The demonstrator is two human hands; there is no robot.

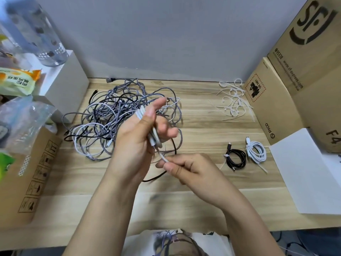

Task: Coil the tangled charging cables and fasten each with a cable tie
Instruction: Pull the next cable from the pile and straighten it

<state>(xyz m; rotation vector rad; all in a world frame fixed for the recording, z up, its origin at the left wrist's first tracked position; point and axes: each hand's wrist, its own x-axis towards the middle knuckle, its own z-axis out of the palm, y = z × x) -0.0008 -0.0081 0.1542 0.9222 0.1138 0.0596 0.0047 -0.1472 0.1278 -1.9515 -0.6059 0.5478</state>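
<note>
White cable [154, 134] sitting coiled in my left hand [135, 137], right hand [181, 166] pinching its loose end. Tangled pile [114, 113] lying behind. Two tied coils [247, 154] lying right; loose ties [233, 100] beyond, beside boxes [287, 85].

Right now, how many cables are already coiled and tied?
2, side by side on the table right of the hands: black coiled cable, and white coiled cable next to the white paper. None seems hidden.
</note>
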